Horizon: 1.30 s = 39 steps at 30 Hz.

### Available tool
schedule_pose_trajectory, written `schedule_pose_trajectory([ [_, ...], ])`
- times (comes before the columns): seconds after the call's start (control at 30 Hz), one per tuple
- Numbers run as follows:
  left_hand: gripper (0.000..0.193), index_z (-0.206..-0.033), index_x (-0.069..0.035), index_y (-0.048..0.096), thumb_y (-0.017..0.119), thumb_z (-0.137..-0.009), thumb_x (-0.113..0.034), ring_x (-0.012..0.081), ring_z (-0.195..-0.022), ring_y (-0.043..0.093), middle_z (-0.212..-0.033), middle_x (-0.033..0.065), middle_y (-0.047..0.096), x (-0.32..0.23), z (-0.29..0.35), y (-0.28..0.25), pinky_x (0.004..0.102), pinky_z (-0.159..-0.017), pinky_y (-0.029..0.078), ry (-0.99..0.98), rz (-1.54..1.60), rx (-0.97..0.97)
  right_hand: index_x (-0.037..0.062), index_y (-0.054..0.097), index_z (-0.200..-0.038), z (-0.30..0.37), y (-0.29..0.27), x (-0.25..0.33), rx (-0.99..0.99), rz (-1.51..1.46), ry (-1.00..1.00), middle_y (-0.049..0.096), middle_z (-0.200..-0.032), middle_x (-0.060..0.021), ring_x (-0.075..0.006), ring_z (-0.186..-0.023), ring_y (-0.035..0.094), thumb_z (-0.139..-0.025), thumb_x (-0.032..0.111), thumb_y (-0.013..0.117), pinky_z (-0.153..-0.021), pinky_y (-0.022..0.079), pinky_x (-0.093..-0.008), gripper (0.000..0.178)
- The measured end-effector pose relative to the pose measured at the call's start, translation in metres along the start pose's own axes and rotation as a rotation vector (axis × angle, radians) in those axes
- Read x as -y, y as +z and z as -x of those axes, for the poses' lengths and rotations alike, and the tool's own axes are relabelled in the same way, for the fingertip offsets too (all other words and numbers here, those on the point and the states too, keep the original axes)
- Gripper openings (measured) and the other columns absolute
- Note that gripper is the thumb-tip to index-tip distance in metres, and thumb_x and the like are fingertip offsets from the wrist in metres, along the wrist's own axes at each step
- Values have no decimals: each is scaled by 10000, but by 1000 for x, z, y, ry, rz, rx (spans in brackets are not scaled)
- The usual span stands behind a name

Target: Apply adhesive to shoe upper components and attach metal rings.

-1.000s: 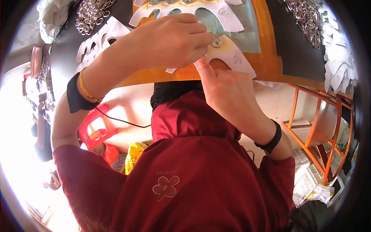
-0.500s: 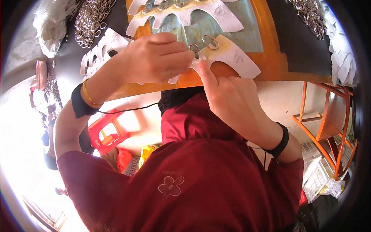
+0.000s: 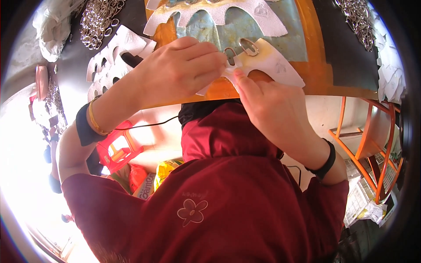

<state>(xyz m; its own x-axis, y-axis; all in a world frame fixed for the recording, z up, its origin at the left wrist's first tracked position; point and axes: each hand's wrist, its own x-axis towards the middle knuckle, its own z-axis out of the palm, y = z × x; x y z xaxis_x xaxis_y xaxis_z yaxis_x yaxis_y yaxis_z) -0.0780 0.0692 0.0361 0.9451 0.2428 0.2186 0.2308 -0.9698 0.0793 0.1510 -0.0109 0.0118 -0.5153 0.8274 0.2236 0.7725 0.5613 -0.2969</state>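
Both hands hold a white scalloped cut-out strip (image 3: 274, 65) over the edge of an orange-framed work board (image 3: 318, 72). Two oval metal rings (image 3: 248, 46) are set near the strip's left end. My left hand (image 3: 175, 74) pinches that end with fingertips beside the rings; it wears a gold bangle and a dark wrist sleeve. My right hand (image 3: 269, 109), with a black wristband, presses its thumb up against the strip's lower edge just below the rings. A second, longer white scalloped strip (image 3: 219, 13) lies flat on the board behind.
Heaps of metal rings lie at the top left (image 3: 96, 19) and top right (image 3: 357, 19). A stack of white cut-outs (image 3: 109, 57) sits left of my hand. Below are a red plastic stool (image 3: 118, 147), a yellow bag (image 3: 169, 168) and an orange metal rack (image 3: 372, 144).
My left fingers have drawn back to the left, uncovering the two oval rings. Both hands keep their hold on the strip, and the view has tilted slightly.
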Motion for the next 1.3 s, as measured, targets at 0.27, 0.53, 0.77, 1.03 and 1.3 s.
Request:
schedule_pose_trajectory([
  [0.27, 283, -1043, -117, 668, 698, -776, -204, 210, -1075, 573, -1076, 0, 633, -3, 1, 1, 373, -882, 418, -268, 136, -7, 95, 665, -866, -20, -8, -4, -36, -20, -54, 576, -619, -29, -209, -558, 609, -851, 157, 727, -479, 453, -337, 90],
  [0.53, 218, -1027, -109, 669, 706, -840, -214, 207, -1058, 570, -1036, 0, 635, -1, 2, 6, 361, -903, 385, -191, 94, -86, 102, 580, -785, -28, -6, -1, 7, 151, -114, 578, -622, -37, -205, -551, 604, -839, 125, 719, -477, 453, -340, 151],
  [0.77, 205, -981, -105, 662, 736, -808, -188, 198, -1061, 560, -1014, 8, 634, -5, 1, 8, 366, -905, 382, -235, 57, -68, 97, 641, -833, -29, -12, -13, -3, 14, -112, 623, -638, -46, -226, -556, 624, -814, 120, 743, -497, 477, -337, 106],
  [1.03, 192, -922, -106, 657, 759, -770, -164, 172, -984, 577, -949, -19, 631, -8, -3, 17, 352, -861, 398, -260, 5, -160, 93, 639, -806, -32, -9, -17, -49, -104, -130, 620, -617, -60, -257, -557, 629, -834, 210, 732, -481, 470, -364, 152],
  [1.3, 244, -947, -109, 669, 741, -721, -163, 191, -1021, 582, -1015, -11, 636, -7, 0, 15, 365, -884, 419, -212, 25, -132, 82, 572, -783, -28, 3, -10, -143, -91, -81, 588, -625, -46, -228, -555, 619, -841, 174, 723, -472, 463, -349, 186],
])
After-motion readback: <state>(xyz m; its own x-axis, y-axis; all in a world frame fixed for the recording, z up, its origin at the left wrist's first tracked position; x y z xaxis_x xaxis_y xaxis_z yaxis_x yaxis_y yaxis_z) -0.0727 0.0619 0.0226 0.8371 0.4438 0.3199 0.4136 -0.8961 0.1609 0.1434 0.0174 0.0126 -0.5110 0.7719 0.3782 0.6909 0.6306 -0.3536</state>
